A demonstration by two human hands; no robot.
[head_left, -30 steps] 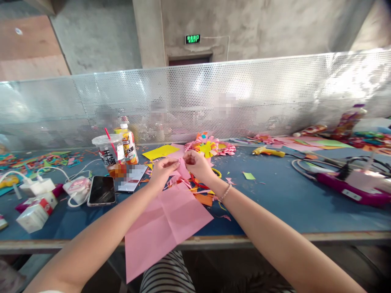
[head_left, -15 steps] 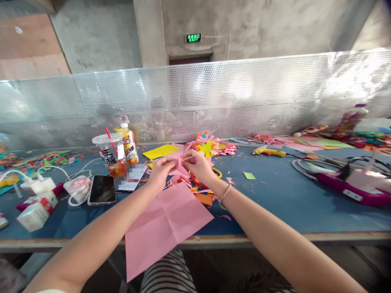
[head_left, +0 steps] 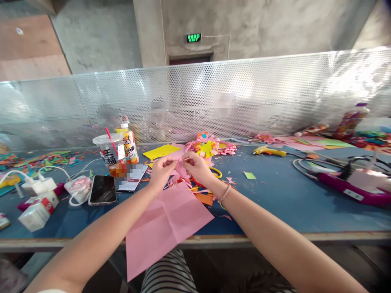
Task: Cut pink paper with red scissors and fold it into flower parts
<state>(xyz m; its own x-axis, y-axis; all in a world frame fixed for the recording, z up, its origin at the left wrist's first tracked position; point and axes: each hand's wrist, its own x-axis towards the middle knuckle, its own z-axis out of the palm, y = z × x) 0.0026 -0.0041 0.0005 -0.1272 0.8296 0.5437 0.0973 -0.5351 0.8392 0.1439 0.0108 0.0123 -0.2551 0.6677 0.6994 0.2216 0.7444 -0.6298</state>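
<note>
Left hand (head_left: 161,171) and right hand (head_left: 197,166) meet over the middle of the table (head_left: 275,199), fingertips pinched from either side on a small pink piece (head_left: 181,167) of folded paper. The piece is held just above the tabletop, between the two hands. Its long axis runs roughly across the view, from one hand to the other, with a pointed flap hanging down toward the person; its finer shape is hidden by the fingers. It looks thin, matte and creased.

Right beneath the hands lies a pile of scraps (head_left: 201,194), orange, pink and yellow slivers with cut edges. Nearer the person a large pink sheet (head_left: 166,226) lies flat, square-cut, marked by crossing fold lines, one corner hanging over the table's front edge. A bead bracelet (head_left: 225,193) circles the right wrist.

Behind the hands sit a yellow sheet (head_left: 160,151) and a paper flower (head_left: 207,147) of layered pink, orange and yellow petals. To the left a dark phone (head_left: 103,189) lies face up, glossy, next to a clear plastic cup (head_left: 106,152) with a red straw and a bottle (head_left: 128,143) with an orange label. A small white carton (head_left: 37,211) lies on its side farther left. To the right are a green scrap (head_left: 249,175) and a yellow glue gun (head_left: 269,151). The table is covered in blue felt-like matting; a perforated metal screen (head_left: 275,93) stands along its far edge.
</note>
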